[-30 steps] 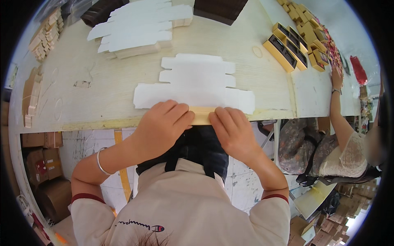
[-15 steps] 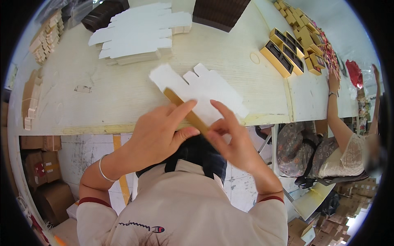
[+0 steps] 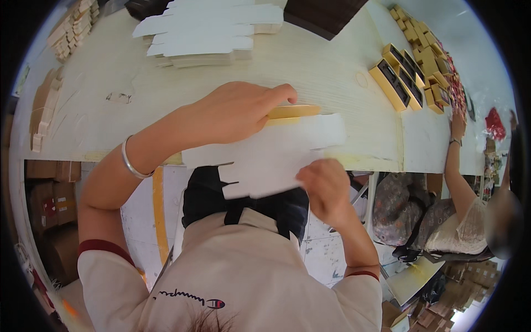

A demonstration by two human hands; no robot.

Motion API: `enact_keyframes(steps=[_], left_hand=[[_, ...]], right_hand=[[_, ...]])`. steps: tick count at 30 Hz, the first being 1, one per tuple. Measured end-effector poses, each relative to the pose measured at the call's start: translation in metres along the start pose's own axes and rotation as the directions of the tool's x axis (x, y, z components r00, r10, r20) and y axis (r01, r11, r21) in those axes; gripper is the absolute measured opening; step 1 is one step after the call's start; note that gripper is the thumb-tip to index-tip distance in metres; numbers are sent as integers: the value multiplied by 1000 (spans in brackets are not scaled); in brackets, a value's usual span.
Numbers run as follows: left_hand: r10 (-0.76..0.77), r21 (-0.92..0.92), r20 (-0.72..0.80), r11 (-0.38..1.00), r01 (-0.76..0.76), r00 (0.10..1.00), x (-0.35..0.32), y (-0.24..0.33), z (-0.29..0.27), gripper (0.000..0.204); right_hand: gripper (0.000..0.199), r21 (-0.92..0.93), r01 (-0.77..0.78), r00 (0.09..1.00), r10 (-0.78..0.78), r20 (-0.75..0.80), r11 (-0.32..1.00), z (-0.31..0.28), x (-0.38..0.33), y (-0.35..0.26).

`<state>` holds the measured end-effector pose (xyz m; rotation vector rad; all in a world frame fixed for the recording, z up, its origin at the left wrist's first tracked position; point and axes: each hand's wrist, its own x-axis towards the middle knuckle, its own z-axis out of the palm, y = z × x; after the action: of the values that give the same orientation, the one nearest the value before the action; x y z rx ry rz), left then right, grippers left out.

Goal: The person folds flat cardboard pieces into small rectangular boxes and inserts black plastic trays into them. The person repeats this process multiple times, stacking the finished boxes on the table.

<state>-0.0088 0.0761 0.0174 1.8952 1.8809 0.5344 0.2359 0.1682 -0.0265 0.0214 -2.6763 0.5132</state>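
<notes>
A flat cardboard box blank (image 3: 276,157), white with a gold strip standing up along its far side, lies at the table's front edge, its near part jutting over my lap. My left hand (image 3: 235,113) reaches across its far left part, fingers curled and closed at the gold strip (image 3: 296,112); their tips are partly hidden. Closed at the blank's near right corner is my right hand (image 3: 327,188), slightly blurred, with its thumb and fingers pinching the cardboard.
Beyond it lies a stack of white box blanks (image 3: 202,33), with a dark brown block (image 3: 321,16) beside. Gold boxes with dark inserts (image 3: 395,83) stand at the right, near a co-worker's arm (image 3: 454,149). Folded cardboard pieces (image 3: 44,110) lie at the far left.
The blank has turned, bringing its gold strip to the far side. My left hand has moved forward over it, and my right hand has shifted to its near right corner.
</notes>
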Motion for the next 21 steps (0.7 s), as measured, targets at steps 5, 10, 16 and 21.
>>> enact_keyframes(steps=[5, 10, 16, 21], left_hand=[[52, -68, -51, 996, -56, 997, -2, -8, 5, 35], [68, -103, -67, 992, -75, 995, -3, -12, 7, 37], [87, -18, -65, 996, -88, 994, -6, -4, 7, 32], [198, 129, -36, 973, -192, 979, -38, 8, 2, 34]], right_hand=[[24, -126, -231, 972, 223, -75, 965, 3, 49, -14], [42, -127, 152, 984, -162, -72, 980, 15, 33, -14], [33, -46, 118, 993, -118, 0, 992, 13, 45, -11], [12, 83, -34, 980, 17, 196, 996, -2, 69, 2]])
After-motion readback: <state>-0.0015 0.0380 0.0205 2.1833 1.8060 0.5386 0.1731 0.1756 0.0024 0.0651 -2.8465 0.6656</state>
